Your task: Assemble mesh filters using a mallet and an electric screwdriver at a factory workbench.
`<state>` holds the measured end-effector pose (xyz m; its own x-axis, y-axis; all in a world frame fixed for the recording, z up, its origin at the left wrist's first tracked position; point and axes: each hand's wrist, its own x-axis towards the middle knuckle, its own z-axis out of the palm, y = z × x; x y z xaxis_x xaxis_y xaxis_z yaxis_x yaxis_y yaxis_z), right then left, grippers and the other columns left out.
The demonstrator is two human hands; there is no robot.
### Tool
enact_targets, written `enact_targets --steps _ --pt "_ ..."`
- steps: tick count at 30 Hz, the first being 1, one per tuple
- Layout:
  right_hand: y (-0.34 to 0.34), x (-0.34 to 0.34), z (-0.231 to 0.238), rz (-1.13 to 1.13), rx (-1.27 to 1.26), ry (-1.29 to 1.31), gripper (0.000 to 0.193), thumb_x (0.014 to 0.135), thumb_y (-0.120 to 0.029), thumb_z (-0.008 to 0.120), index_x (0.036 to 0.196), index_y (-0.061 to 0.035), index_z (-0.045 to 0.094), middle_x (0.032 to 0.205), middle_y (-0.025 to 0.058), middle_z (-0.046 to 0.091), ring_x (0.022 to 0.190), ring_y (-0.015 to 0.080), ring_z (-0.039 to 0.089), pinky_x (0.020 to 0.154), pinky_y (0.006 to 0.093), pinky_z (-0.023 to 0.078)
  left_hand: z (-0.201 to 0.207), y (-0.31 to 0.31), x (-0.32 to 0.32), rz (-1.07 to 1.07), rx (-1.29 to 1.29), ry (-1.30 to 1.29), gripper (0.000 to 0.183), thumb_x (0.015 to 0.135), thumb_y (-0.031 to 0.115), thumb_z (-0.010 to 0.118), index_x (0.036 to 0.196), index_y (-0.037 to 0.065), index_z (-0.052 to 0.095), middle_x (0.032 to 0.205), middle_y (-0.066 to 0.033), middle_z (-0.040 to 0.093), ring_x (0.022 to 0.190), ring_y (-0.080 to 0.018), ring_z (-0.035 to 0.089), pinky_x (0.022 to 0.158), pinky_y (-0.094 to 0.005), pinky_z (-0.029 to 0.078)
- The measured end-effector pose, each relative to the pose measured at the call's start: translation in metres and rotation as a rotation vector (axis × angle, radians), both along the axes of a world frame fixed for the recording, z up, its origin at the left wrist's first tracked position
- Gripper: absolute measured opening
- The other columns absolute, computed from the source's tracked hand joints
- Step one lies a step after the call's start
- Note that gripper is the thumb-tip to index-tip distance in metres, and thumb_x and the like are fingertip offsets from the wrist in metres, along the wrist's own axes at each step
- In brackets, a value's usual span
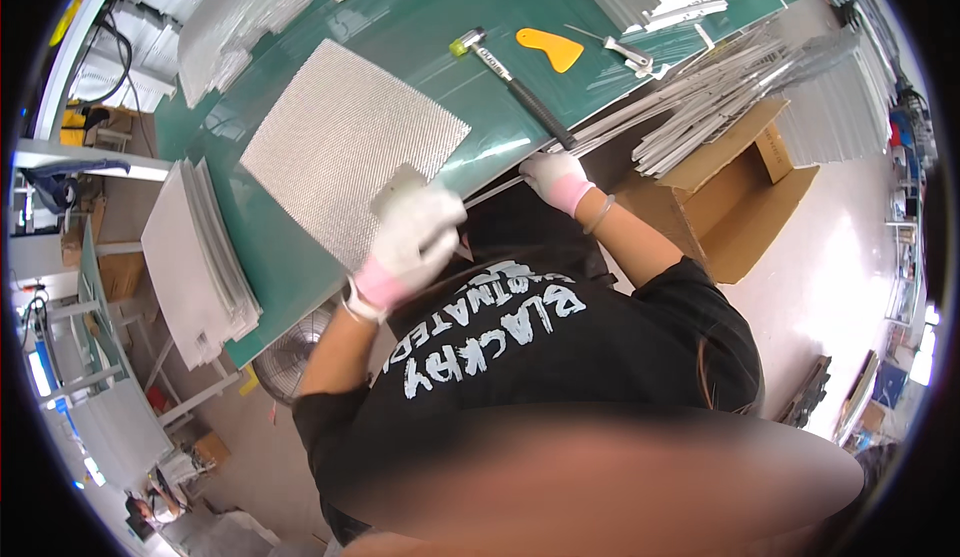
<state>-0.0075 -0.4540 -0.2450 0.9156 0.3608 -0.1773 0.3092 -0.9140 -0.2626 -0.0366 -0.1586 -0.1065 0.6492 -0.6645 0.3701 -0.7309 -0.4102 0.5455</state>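
White sheets (190, 257) are stacked left of the silver panel (345, 137), and I note a fan (285, 365) below and left of it, under table level. As inspected over my remote feed, the panel, mesh-textured and four-cornered, lies flat on the green table (410, 32). A grey plate (396, 189) overlaps the panel's lower right part. The gloved left hand (415, 232) pinches that plate between bent fingers and thumb—the hand is slightly blurred. Right of the panel I record a hammer (522, 95), lying aslant. Farther right of the panel, the gloved right hand (553, 179) is curled at the table edge, at the end of a pale strip (495, 192); I cannot tell whether it grips it. Up and right of the panel lie a yellow scraper (562, 53) and a slim metal tool (628, 53). Farthest right of the panel, I log bundled long strips (690, 122) and an open cardboard box (765, 227).
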Motion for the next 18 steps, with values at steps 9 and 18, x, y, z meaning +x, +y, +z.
enact_targets --steps 9,18 --pt "0.103 -0.07 0.09 0.644 0.539 0.202 0.014 0.088 -0.022 0.059 0.091 -0.0112 0.067 0.081 0.009 0.067 0.078 0.0262 0.068 0.068 0.0387 0.055 -0.127 0.006 -0.087 0.403 -1.088 0.909 0.06 0.099 0.047 0.052 0.131 -0.003 0.05 0.129 -0.021 0.06 0.121 -0.031 0.058 0.108 -0.0434 0.043" --pt "-0.073 -0.038 0.059 -0.085 2.483 0.468 0.029 0.096 -0.039 0.05 0.088 -0.0112 0.056 0.085 0.0039 0.056 0.08 0.0182 0.055 0.07 0.0348 0.047 0.029 0.131 -0.09 0.645 -0.923 -0.027 0.058 0.105 0.053 0.021 0.069 0.012 0.043 0.047 -0.0008 0.034 0.042 -0.0131 0.036 0.063 -0.0383 0.048"
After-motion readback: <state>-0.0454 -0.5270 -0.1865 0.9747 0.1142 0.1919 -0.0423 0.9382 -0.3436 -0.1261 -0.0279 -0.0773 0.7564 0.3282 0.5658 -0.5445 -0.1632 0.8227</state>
